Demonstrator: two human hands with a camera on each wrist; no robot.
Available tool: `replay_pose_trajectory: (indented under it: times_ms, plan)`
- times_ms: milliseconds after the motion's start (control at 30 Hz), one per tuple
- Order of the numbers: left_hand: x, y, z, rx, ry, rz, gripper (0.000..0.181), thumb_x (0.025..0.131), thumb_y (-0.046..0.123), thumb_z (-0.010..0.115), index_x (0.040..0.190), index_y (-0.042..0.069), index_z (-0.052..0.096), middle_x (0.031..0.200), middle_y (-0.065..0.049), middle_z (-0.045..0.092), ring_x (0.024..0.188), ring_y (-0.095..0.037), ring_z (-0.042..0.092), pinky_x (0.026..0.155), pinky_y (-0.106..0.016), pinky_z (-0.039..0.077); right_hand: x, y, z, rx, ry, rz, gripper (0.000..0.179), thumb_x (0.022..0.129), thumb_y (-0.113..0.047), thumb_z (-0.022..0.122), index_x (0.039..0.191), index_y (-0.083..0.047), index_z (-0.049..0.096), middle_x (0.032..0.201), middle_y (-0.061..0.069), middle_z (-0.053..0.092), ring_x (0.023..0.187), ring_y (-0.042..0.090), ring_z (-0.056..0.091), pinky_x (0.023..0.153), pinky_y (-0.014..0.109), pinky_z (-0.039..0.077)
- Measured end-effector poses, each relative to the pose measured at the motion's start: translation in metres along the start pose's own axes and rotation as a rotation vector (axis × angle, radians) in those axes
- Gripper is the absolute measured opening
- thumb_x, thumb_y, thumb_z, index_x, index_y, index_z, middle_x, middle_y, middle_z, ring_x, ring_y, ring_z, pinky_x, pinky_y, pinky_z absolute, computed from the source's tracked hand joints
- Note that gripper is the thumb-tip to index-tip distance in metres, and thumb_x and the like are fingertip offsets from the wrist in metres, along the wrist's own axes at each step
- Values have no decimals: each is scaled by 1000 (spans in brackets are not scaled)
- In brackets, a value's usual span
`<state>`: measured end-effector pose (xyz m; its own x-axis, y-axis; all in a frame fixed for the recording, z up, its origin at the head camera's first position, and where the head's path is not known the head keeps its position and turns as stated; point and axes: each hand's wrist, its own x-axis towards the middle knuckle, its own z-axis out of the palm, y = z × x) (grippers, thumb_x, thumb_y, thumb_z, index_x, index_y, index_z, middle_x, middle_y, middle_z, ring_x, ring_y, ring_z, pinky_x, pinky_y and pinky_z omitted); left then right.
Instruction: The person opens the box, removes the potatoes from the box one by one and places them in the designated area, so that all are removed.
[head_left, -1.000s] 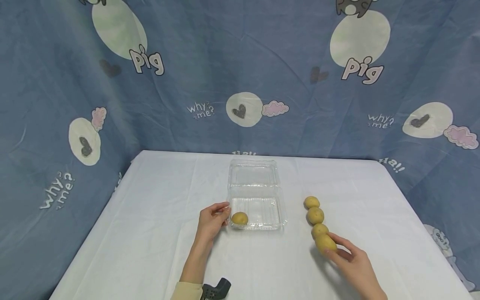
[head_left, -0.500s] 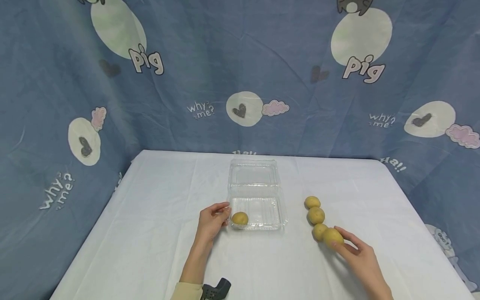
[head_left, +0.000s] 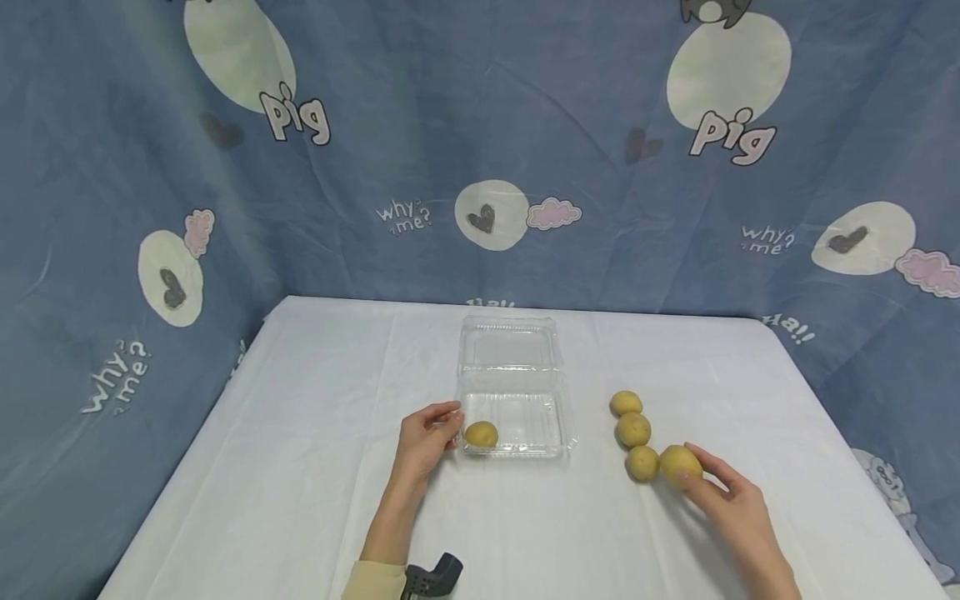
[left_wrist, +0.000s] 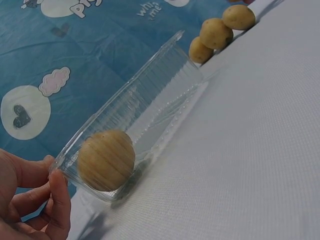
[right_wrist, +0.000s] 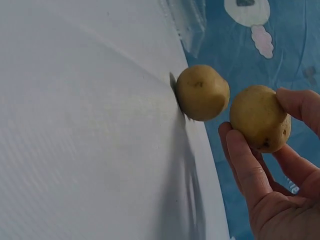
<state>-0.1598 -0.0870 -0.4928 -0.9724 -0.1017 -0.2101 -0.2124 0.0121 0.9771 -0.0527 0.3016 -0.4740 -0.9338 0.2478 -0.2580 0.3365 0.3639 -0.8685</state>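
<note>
My right hand (head_left: 738, 508) holds a potato (right_wrist: 260, 118) between thumb and fingers, raised over the table beside the nearest potato of a row. That row has three more potatoes (head_left: 633, 430) on the cloth, right of the container. A clear plastic clamshell container (head_left: 525, 425) lies with its lid laid back, away from me. One potato (left_wrist: 106, 160) sits in its base at the left front corner. My left hand (head_left: 427, 446) pinches the container's left rim between thumb and fingers, as the left wrist view shows.
A white cloth (head_left: 315, 400) covers the table. Behind and at both sides hangs a blue printed curtain (head_left: 337, 217). A dark wrist strap device (head_left: 435, 575) shows at my left sleeve.
My right hand has carried its potato rightward and slightly away from me, from over the row's near end to beside it. My left hand keeps its hold on the rim.
</note>
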Motion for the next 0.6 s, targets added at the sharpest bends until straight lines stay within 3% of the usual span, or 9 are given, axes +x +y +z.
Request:
replay_pose_trajectory:
  times_ms: [200, 400, 600]
  plan:
    - [0, 0, 0, -2, -4, -1, 27, 91, 8, 69, 115, -3, 67, 96, -11, 59, 69, -13, 56, 58, -21, 52, 8, 1, -4, -18, 19, -39, 69, 93, -48, 63, 148, -11, 42, 147, 13, 41, 97, -10, 57, 82, 11, 41]
    - [-1, 1, 0, -18, -10, -1, 26, 91, 7, 69, 115, -3, 67, 96, -10, 60, 68, -12, 56, 58, -21, 52, 17, 0, -2, -12, 36, -43, 73, 92, -48, 65, 148, -8, 40, 147, 18, 40, 95, -9, 56, 81, 12, 47]
    - [0, 0, 0, -7, -1, -4, 27, 91, 9, 69, 115, -3, 67, 98, -11, 60, 69, -13, 56, 58, -21, 52, 28, -3, 2, -23, 58, -6, 78, 89, -51, 67, 149, -9, 39, 147, 20, 39, 120, 27, 56, 82, 17, 51]
